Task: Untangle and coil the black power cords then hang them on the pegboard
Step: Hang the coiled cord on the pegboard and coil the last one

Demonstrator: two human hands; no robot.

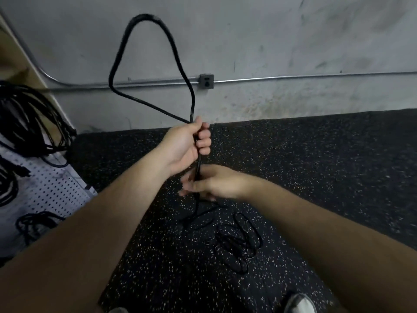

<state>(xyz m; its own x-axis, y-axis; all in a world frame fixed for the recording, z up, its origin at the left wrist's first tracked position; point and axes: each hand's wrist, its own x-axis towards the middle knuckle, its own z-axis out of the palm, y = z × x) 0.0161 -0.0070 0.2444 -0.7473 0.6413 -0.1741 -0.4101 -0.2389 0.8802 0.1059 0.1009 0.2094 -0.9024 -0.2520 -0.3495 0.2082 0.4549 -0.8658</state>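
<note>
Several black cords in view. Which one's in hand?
The cord standing in a tall loop: left hand grips it, right hand touches it below. The bundles on the pegboard are untouched.

Grips a black cord (192,102) in the left hand (187,145), big loop sticking up. Pinches it just below with the right hand (214,181). More of it down on the floor (316,166).

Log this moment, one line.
stage: coiling | left hand: holds cord loop | right hand: on cord below, grip blurred | slack: on floor
</note>
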